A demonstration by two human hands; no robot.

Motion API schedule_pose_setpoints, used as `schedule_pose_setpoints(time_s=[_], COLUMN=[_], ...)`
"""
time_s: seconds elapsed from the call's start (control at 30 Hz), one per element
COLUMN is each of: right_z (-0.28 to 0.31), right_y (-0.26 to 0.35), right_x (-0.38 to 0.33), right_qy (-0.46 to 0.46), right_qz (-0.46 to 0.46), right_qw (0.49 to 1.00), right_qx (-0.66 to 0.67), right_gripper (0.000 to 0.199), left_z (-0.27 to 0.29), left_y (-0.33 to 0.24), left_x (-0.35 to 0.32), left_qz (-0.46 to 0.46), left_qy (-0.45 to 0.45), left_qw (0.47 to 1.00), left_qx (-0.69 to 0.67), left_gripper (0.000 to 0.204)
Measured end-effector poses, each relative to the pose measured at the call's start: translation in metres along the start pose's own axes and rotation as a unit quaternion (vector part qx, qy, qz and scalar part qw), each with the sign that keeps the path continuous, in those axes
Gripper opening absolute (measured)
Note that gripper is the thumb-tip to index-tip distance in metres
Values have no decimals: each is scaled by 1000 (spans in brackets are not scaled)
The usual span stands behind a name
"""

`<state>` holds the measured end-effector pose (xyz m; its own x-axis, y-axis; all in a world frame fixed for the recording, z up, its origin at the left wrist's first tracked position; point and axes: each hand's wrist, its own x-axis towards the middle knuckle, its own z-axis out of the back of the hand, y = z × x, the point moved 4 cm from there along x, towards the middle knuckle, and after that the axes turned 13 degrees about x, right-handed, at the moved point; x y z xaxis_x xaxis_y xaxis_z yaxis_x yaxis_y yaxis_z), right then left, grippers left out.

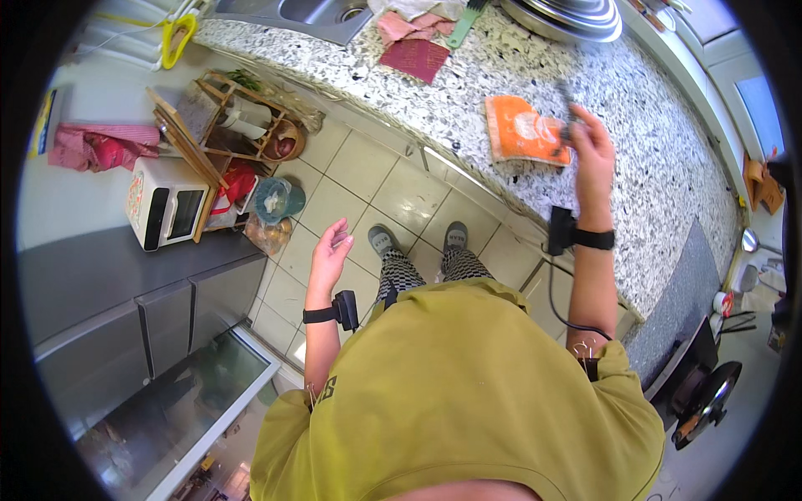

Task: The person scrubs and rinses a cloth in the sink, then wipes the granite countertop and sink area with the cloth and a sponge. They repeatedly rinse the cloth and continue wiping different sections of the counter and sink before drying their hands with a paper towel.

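Note:
Over the speckled stone counter (668, 184), my right hand (591, 142) is closed on a slim dark object (566, 104), too blurred to name. Just left of this hand lies an orange cloth-like pad (522, 127) with a white print and pale edges; the dark object overlaps its right side, and I cannot tell whether they touch. My left hand (328, 255) hangs in the air over the tiled floor, away from the counter, its fingers loosely apart and nothing in it.
Along the counter's far edge are a steel sink (322, 18), a dark red cloth (415, 60), a green-handled brush (464, 27) and stacked metal basins (568, 18). To the left stand a wooden rack (219, 117), a white microwave (171, 204) and a glass-topped freezer (180, 409). A lidded pan (706, 405) is at right.

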<state>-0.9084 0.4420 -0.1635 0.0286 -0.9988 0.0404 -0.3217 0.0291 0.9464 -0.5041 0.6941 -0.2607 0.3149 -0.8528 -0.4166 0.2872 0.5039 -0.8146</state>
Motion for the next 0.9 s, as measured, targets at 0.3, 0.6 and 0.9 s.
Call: schedule_pose_setpoints(time_s=[0.3, 0.6, 0.9], right_z=[2, -159, -303], right_y=[-17, -47, -112], right_x=[9, -3, 49], right_qy=[54, 123, 40], right_qz=[-171, -204, -315], right_qw=[786, 732, 804], right_qx=[592, 639, 503], right_gripper=[26, 31, 18], left_z=[8, 72, 191], left_y=[-14, -36, 0], left_x=[7, 49, 50], left_qz=[-24, -99, -110], left_qy=[-13, 17, -74], left_qw=[1000, 995, 989], left_qx=[3, 3, 70], left_gripper=[44, 45, 45])
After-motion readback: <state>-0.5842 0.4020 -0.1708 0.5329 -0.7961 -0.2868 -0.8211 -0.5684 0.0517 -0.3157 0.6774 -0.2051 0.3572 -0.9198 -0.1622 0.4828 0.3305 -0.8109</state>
